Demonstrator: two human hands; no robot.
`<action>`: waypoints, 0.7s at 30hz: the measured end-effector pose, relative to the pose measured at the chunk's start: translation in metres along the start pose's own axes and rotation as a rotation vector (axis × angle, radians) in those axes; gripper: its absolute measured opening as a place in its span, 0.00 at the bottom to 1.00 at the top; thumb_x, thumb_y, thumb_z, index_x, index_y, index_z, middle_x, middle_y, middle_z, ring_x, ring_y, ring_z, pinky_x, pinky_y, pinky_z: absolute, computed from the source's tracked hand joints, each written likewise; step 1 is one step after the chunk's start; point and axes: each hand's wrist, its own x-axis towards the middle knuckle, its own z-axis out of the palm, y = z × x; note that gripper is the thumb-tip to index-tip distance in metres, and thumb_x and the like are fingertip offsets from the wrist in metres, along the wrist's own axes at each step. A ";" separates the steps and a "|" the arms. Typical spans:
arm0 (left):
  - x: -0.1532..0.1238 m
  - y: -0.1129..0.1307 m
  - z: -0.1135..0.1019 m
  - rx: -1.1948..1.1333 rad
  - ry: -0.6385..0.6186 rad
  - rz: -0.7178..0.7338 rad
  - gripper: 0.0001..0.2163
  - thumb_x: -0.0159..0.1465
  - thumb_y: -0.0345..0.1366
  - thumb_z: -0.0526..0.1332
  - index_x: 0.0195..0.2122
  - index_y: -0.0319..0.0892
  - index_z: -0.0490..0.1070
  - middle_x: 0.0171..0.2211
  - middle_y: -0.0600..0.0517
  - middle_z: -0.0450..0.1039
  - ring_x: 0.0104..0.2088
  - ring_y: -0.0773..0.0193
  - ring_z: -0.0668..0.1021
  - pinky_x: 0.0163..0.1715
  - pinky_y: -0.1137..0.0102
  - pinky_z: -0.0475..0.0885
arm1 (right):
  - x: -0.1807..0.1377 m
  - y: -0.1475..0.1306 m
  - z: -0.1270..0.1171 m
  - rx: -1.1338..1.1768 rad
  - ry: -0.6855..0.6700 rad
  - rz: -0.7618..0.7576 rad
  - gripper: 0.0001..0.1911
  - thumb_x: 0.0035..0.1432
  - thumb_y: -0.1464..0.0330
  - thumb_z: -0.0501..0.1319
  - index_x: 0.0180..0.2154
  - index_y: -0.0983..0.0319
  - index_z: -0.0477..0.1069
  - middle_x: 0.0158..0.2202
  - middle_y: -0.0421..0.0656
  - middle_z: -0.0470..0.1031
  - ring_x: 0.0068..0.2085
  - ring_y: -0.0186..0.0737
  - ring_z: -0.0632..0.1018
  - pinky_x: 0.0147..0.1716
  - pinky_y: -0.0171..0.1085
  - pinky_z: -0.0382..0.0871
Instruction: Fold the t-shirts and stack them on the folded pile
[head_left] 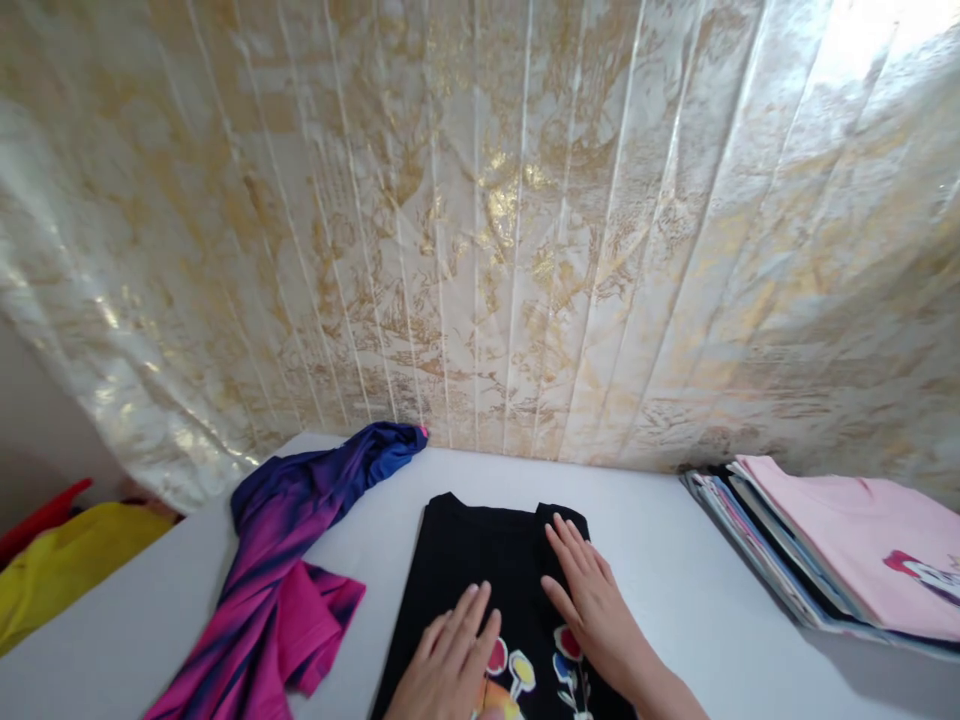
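A black T-shirt (495, 550) with a colourful flower print lies folded narrow on the white table, its neckline toward the wall. My left hand (450, 650) rests flat on its lower left part, fingers stretched out, beside the printed flowers. On the upper right, near the shoulder, my right hand (589, 590) lies with its fingers extended over the cloth. Neither hand grips anything. Part of the print is hidden under my hands, and the shirt's lower end runs out of view.
A crumpled purple, pink and blue garment (300, 560) lies to the left on the white table (675, 560). At the right stands a stack of folded clothes, a pink shirt (847, 520) on top. Yellow cloth (82, 560) sits beyond the left edge. A shiny gold-patterned curtain (480, 250) hangs behind.
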 end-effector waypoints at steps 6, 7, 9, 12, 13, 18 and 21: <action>-0.067 -0.024 -0.014 0.137 0.230 -0.347 0.24 0.65 0.45 0.58 0.59 0.39 0.63 0.55 0.42 0.71 0.53 0.55 0.75 0.46 0.68 0.72 | -0.020 0.001 0.005 0.042 0.121 0.043 0.29 0.63 0.58 0.50 0.62 0.63 0.59 0.65 0.51 0.59 0.66 0.52 0.58 0.60 0.53 0.58; -0.073 -0.024 -0.018 0.099 0.248 -0.402 0.20 0.65 0.45 0.57 0.55 0.40 0.66 0.51 0.44 0.74 0.50 0.56 0.76 0.44 0.68 0.73 | -0.029 0.006 0.001 0.073 0.166 0.068 0.29 0.62 0.57 0.50 0.61 0.62 0.61 0.63 0.52 0.62 0.64 0.53 0.62 0.59 0.53 0.60; -0.079 -0.022 -0.027 -0.018 0.213 -0.518 0.13 0.66 0.44 0.55 0.46 0.43 0.70 0.43 0.47 0.76 0.45 0.57 0.78 0.42 0.66 0.73 | -0.050 0.015 -0.011 0.147 0.201 0.146 0.27 0.61 0.54 0.50 0.56 0.60 0.65 0.56 0.53 0.70 0.57 0.52 0.71 0.54 0.51 0.66; -0.071 -0.015 -0.046 -0.186 0.060 -0.661 0.09 0.67 0.40 0.53 0.34 0.44 0.69 0.34 0.50 0.74 0.38 0.57 0.77 0.38 0.64 0.70 | -0.083 0.023 -0.027 0.310 0.062 0.319 0.24 0.60 0.50 0.49 0.50 0.57 0.65 0.42 0.48 0.77 0.39 0.45 0.80 0.38 0.41 0.74; -0.066 -0.013 -0.052 -0.225 0.017 -0.695 0.09 0.66 0.38 0.53 0.31 0.44 0.68 0.32 0.51 0.73 0.36 0.57 0.76 0.37 0.64 0.69 | -0.092 0.022 -0.030 0.376 -0.014 0.358 0.23 0.60 0.50 0.50 0.49 0.57 0.63 0.39 0.46 0.77 0.35 0.43 0.79 0.34 0.38 0.74; -0.042 -0.007 -0.073 -0.364 -0.051 -0.788 0.08 0.65 0.38 0.50 0.29 0.45 0.61 0.29 0.53 0.71 0.33 0.60 0.75 0.33 0.67 0.64 | -0.104 0.007 -0.035 0.602 -0.132 0.377 0.22 0.59 0.53 0.53 0.51 0.56 0.60 0.30 0.38 0.74 0.32 0.38 0.77 0.31 0.32 0.70; -0.040 -0.008 -0.075 -0.521 -0.113 -0.840 0.09 0.66 0.41 0.46 0.32 0.45 0.60 0.25 0.56 0.69 0.26 0.63 0.73 0.27 0.71 0.60 | -0.102 0.005 -0.038 0.603 -0.157 0.396 0.24 0.57 0.54 0.55 0.53 0.55 0.59 0.31 0.38 0.74 0.32 0.39 0.77 0.31 0.33 0.69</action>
